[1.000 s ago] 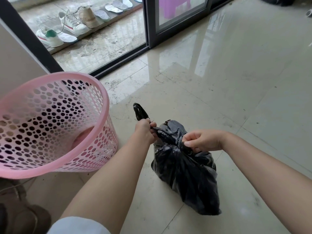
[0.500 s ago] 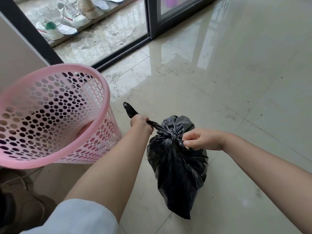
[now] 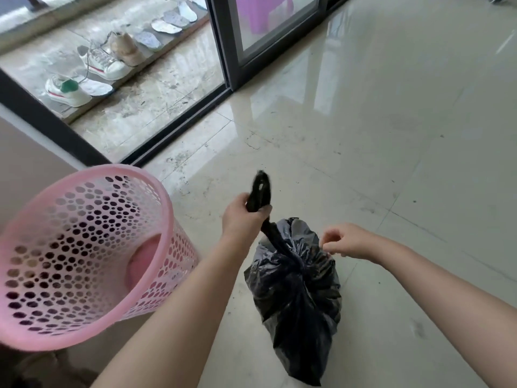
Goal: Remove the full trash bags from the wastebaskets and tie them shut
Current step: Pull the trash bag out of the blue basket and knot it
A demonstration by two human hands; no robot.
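My left hand (image 3: 246,217) is wrapped tight round the twisted neck of the black trash bag (image 3: 296,298), its loose tail (image 3: 260,189) sticking up past my knuckles. The bag itself hangs or just rests on the floor (image 3: 391,163) right of the pink wastebasket (image 3: 84,256); I cannot tell which. My right hand (image 3: 347,242) sits just beside the bag's gathered top, on the side away from the wastebasket, fingers loosely curled and holding nothing. The neck looks cinched already, so I judge the knot is nearly made. To finish well, I should keep steady tension on the tail with my left hand, pinch the base of the knot with my right, and draw it down snug against the bulge. A hard yank could tear this thin plastic.
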